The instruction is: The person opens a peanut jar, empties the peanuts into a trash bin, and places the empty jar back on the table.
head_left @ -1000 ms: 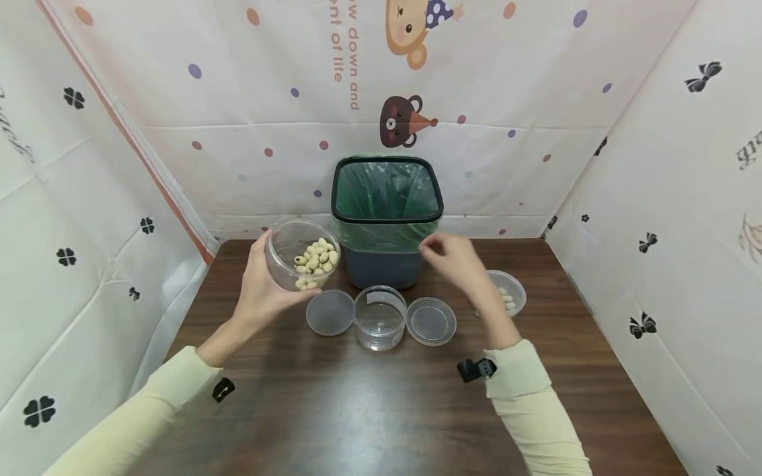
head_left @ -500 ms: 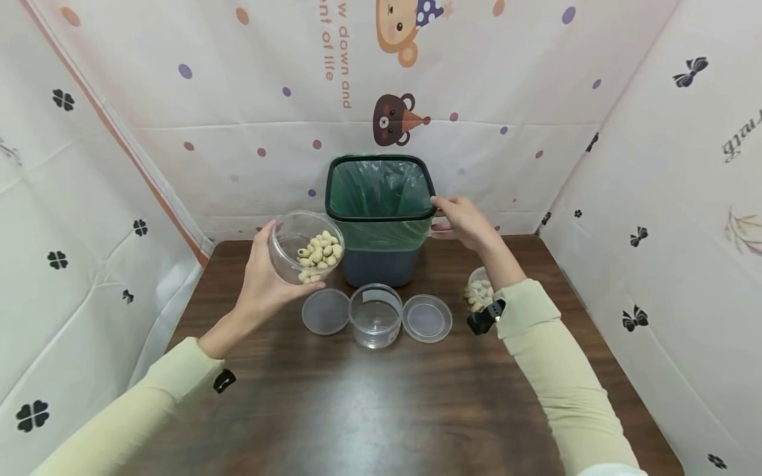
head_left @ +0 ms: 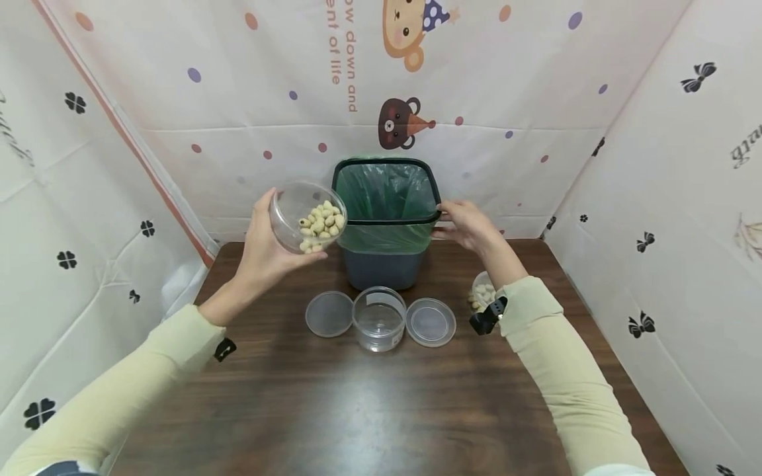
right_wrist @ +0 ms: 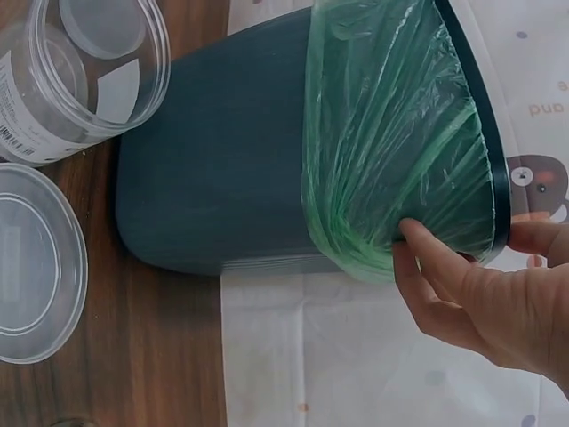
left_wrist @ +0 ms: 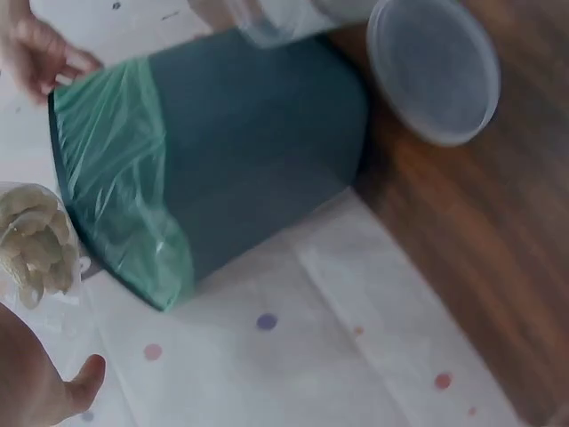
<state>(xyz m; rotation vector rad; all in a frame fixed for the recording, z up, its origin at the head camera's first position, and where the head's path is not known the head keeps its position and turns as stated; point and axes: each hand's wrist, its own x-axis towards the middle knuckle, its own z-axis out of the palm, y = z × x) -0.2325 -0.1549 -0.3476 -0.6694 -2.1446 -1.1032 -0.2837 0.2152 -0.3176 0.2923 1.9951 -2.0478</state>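
Note:
My left hand (head_left: 262, 248) holds a clear round plastic tub (head_left: 290, 215), tilted toward the bin, with the thumb below and fingers at its far side. Several pale oval nuts (head_left: 323, 223) lie at its lower side. The tub is up beside the left front of a dark trash bin (head_left: 383, 270) lined with a green bag (head_left: 381, 239). My right hand (head_left: 470, 228) grips the bin's right rim; in the right wrist view its fingertips (right_wrist: 411, 227) press the bag from outside. The left wrist view shows only part of the left hand and the nuts (left_wrist: 36, 245).
An open clear tub (head_left: 379, 324) stands in front of the bin. A lid (head_left: 329, 314) lies left of it and another lid (head_left: 431, 322) right. Behind my right wrist, a small container (head_left: 483, 291) with nuts is partly hidden. A printed cloth (head_left: 268, 185) hangs behind the table (head_left: 297, 396).
My right hand has moved up to the bin's right rim and now grips it. My left hand has raised the tub of nuts to nearly the height of the rim.

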